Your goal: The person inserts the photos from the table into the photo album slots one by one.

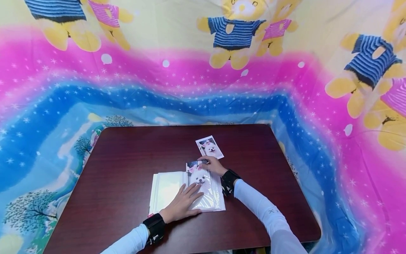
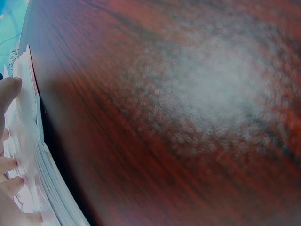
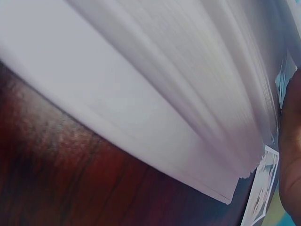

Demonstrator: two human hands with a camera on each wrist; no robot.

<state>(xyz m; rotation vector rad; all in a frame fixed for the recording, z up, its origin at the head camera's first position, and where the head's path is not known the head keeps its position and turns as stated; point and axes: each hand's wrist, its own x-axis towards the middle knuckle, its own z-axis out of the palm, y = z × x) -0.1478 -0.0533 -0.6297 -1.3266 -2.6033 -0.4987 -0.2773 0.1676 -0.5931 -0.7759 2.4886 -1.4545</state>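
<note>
An open photo album with clear sleeves lies on the table. On its right page a photo of a white fluffy dog is partly inside the sleeve, its top end standing out past the page. My right hand pinches that photo near its upper right corner. My left hand lies spread over the lower middle of the album, fingers extended onto the right page. In the left wrist view, the album's stacked pages show edge-on below the fingers. The right wrist view has page edges fanned beside the palm.
A second dog photo with a white border lies on the dark wood table, just beyond my right hand. A printed cloth with teddy bears hangs behind and around the table.
</note>
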